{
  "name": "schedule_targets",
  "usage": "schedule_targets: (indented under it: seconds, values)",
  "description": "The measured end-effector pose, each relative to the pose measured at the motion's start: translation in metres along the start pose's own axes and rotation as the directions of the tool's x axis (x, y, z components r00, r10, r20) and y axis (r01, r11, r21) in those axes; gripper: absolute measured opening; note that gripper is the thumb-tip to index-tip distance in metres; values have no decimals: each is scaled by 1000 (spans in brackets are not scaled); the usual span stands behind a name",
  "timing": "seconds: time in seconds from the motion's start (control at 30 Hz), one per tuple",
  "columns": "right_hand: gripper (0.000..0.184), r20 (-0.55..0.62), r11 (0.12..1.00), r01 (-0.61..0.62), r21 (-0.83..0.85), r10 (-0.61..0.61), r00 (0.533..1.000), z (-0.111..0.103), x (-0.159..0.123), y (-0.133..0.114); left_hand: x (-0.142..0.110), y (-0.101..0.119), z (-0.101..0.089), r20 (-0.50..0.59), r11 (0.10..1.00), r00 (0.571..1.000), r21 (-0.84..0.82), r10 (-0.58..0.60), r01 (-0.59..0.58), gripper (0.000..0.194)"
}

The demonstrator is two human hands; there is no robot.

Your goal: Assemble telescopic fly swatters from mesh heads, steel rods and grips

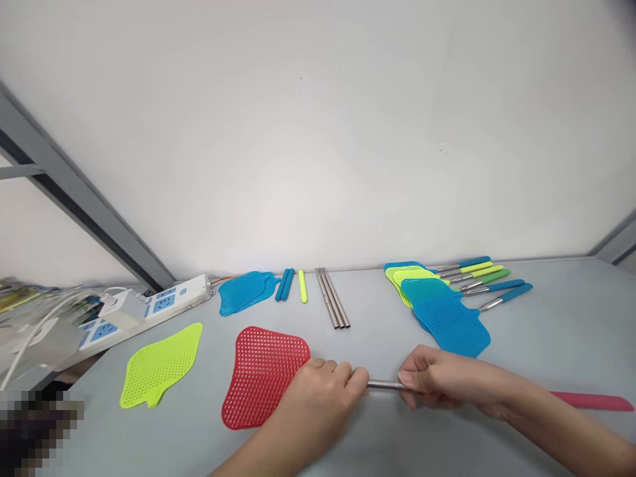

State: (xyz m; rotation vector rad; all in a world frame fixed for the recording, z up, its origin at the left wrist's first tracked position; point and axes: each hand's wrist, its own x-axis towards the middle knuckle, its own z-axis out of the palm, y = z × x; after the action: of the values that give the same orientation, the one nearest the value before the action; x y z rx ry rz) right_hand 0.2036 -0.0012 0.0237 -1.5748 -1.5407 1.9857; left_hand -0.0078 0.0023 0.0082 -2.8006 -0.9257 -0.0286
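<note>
Two hands work at the near edge of the surface (546, 331), holding a steel rod (382, 384) level between them. The left hand (313, 404) is closed, its fingers at the rod's bare end, and its heel overlaps a red head (258, 377). The right hand (442, 381) is curled shut around the rod; a red handle (591, 401) runs on in line beyond it toward the right edge, the join hidden by the hand. Lying separate are a lime head (159, 366) at the near left, a blue head (246, 293) at the far edge, two blue handles (285, 285), a lime handle (303, 286) and three bare rods (332, 298). At the far right, rods already fitted with blue, lime and green handles (497, 286) fan out beside a stack of blue and lime heads (447, 318). A power strip (169, 301) sits at the far left.
</note>
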Motion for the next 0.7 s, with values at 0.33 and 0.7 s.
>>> schedule_targets:
  seconds: [0.33, 0.7]
  values:
    - [20, 227, 986, -118, 121, 88, 970, 1, 1, -1, -2, 13, 10, -178, 997, 984, 76, 21, -7, 14]
    - [19, 318, 984, -128, 128, 82, 945, 3, 8, 7, -1, 25, 17, -170, 1000, 985, -2, 6, -7, 12]
